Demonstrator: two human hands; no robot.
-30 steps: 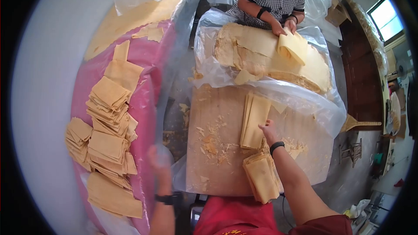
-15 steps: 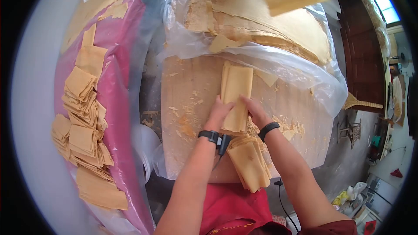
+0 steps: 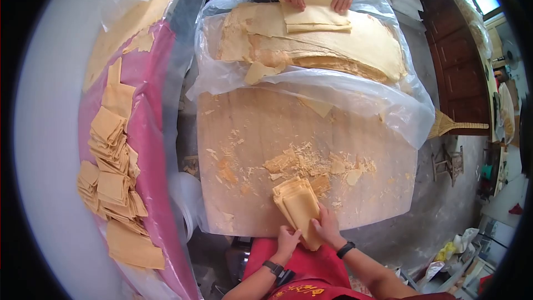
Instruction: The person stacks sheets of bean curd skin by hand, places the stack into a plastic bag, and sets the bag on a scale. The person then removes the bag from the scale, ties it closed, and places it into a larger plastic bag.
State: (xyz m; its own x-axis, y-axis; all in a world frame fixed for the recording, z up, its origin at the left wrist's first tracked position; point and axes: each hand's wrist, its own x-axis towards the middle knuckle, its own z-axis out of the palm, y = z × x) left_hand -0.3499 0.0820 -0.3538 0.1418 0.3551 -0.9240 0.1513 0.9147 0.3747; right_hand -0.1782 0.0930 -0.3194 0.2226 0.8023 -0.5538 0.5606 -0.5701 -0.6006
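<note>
Between left grip (image 3: 287, 241), right grip (image 3: 327, 226): stack (image 3: 297, 201).

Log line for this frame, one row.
left hand: grips folded stack | right hand: grips folded stack | stack: near edge of wooden board | scraps: mid-board

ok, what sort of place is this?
Probably a small food workshop, handwork rather than a factory line. A wide pile of thin yellow sheets lies on plastic, folded bundles lie heaped on a pink cover, and the left hand and right hand grip a folded stack on a scrap-strewn wooden board.
</note>
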